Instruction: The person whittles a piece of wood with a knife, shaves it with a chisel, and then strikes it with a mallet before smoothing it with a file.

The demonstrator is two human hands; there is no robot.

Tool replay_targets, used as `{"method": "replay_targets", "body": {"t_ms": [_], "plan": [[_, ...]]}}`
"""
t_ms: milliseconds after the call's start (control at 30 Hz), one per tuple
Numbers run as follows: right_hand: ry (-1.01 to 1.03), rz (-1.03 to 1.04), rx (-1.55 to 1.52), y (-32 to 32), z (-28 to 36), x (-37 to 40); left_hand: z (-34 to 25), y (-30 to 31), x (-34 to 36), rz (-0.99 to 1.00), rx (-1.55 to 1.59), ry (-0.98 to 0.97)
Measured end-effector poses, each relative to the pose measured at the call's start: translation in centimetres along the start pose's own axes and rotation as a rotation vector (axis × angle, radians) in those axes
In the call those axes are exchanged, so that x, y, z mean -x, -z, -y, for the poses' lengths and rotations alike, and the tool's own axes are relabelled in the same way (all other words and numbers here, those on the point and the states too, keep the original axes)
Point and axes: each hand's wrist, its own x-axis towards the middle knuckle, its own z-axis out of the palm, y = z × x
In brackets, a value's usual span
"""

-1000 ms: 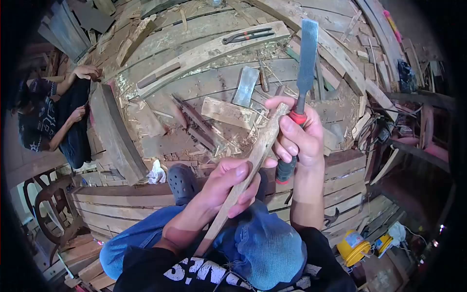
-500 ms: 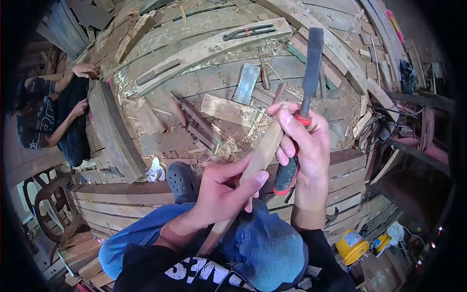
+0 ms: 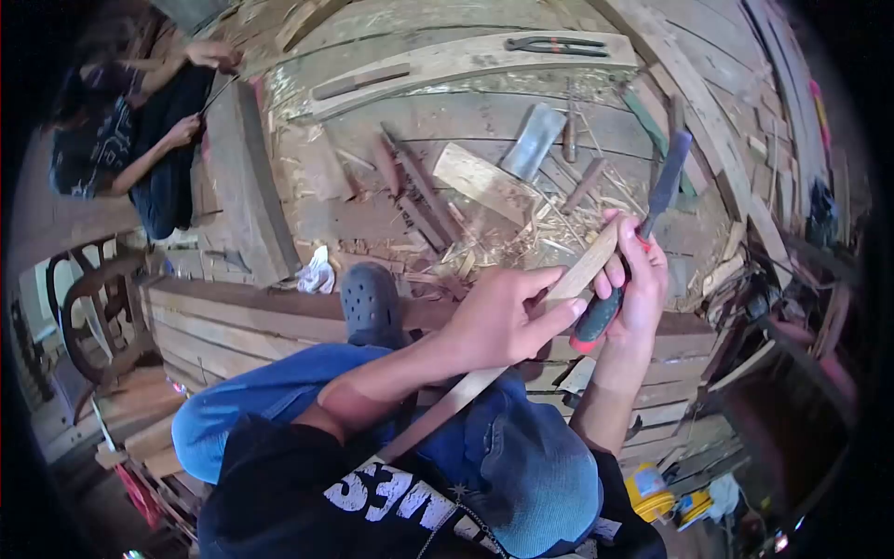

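Note:
My left hand (image 3: pixel 512 317) is closed round a long, narrow wooden strip (image 3: pixel 445 408), which slants from my lap up to the right. The strip's upper end lies between the fingertips of my right hand (image 3: pixel 633 279). That same hand also holds a chisel (image 3: pixel 668 177) by its black and red handle, with the broad dark blade pointing up, away from me. Below the hands are my knees in blue jeans. A pale wood block (image 3: pixel 480 182) and a flat metal piece (image 3: pixel 535 140) lie on the floor beyond, among shavings.
Pincers (image 3: pixel 556 45) and a dark wooden bar (image 3: pixel 361 80) rest on a long curved board (image 3: pixel 447 61). At the left another person (image 3: pixel 116 140) sits by a thick beam (image 3: pixel 247 177). A yellow bucket (image 3: pixel 649 496) stands lower right.
The view has shifted, so the floor items appear farther right. Both hands, strip and chisel also appear farther right, and more of the strip shows below my left hand.

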Motion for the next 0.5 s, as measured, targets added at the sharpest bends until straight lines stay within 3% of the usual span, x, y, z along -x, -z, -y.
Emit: {"method": "replay_targets", "body": {"t_ms": [33,100,167,200,233,333,400,433,500], "plan": [[-0.015,0.021,0.004,0.6,-1.2,-1.0,1.2,0.2,-0.5,0.005,0.026,-0.003],[0.006,-0.226,0.205,2.5,-4.5,-3.2,2.4,0.9,-1.2,-0.033,0.112,0.08],[0.139,-0.252,0.772,5.1,-8.9,-6.2,3.9,1.4,-1.9,-0.087,0.204,0.165],[0.401,-0.188,0.954,8.6,-13.3,-8.9,3.7,2.0,-2.1,-0.101,0.205,0.183],[0.481,-0.119,1.24,7.4,-13.3,-8.9,3.7,2.6,-1.9,-0.117,0.205,0.204],[0.407,0.044,1.407,5.1,-15.6,-10.7,4.5,3.8,-1.5,-0.147,0.216,0.187],[0.295,0.164,1.779,4.9,-17.8,-13.3,4.3,4.2,-1.2,-0.181,0.241,0.203],[0.426,0.188,1.758,4.7,-18.8,-14.1,4.3,4.3,-1.0,-0.226,0.261,0.227],[0.488,0.238,1.899,3.5,-19.5,-15.5,4.9,4.7,-0.8,-0.244,0.282,0.261]]}}
